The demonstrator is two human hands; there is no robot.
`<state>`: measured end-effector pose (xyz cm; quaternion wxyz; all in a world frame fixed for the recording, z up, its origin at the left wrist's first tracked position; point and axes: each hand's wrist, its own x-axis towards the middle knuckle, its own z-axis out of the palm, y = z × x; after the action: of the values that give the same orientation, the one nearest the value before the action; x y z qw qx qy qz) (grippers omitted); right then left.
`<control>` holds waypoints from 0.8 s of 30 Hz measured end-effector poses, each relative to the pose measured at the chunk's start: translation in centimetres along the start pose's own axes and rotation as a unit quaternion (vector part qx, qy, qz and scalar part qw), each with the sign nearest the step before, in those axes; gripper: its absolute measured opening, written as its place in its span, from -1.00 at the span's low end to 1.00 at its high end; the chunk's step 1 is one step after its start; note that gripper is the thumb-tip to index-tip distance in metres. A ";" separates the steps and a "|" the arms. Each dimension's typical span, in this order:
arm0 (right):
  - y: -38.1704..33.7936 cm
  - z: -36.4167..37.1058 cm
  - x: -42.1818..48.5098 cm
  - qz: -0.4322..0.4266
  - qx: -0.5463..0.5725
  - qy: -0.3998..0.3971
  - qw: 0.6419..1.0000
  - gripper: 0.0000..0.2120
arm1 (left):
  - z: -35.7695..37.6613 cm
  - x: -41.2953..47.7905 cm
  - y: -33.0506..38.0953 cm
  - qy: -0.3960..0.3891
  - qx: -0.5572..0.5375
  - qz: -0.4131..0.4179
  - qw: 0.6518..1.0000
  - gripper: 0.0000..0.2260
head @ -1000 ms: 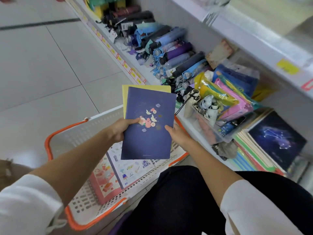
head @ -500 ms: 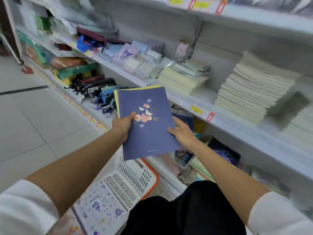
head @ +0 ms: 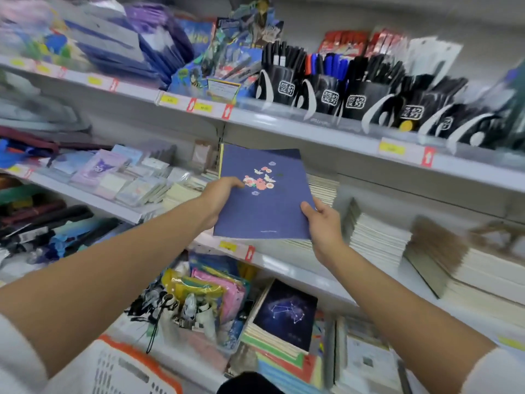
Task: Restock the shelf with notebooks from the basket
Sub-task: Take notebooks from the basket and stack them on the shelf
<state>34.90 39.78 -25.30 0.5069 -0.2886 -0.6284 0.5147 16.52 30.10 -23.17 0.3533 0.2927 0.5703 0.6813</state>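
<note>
A dark blue notebook with a flower print (head: 264,200) is held up in front of the middle shelf (head: 287,265), with a yellow notebook's edge (head: 220,163) showing behind it. My left hand (head: 218,199) grips its left edge, thumb on the cover. My right hand (head: 322,223) holds its lower right corner. Pale stacks of notebooks (head: 375,240) lie on the middle shelf just behind and to the right. A corner of the white and orange basket (head: 127,368) shows at the bottom left.
Black pen holders (head: 358,98) line the top shelf. Small notepads (head: 127,180) fill the middle shelf's left. Below lie colourful pouches (head: 210,297), a starry dark notebook (head: 287,314) on a stack, and umbrellas (head: 51,226) at the left.
Both hands have raised the notebooks from above the basket up to the middle shelf. My view has tilted up, so the basket has dropped to the bottom edge.
</note>
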 end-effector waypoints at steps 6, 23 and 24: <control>-1.5 -2.4 3.6 0.022 0.044 0.092 0.995 -0.79 | 3.3 1.8 1.6 -0.057 -0.049 -0.009 0.997 -0.77; -1.1 -5.9 10.3 -0.016 -0.088 0.195 0.977 -0.47 | 8.0 8.4 1.5 -0.027 -0.077 0.132 0.988 -0.54; -0.6 -6.0 10.7 -0.037 -0.090 0.227 0.969 -0.47 | 8.4 9.0 1.4 -0.021 -0.069 0.133 0.988 -0.53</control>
<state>37.22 51.19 -21.41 0.6267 -0.4191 -0.5511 0.3577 17.84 42.08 -20.29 0.2907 0.3553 0.4703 0.7537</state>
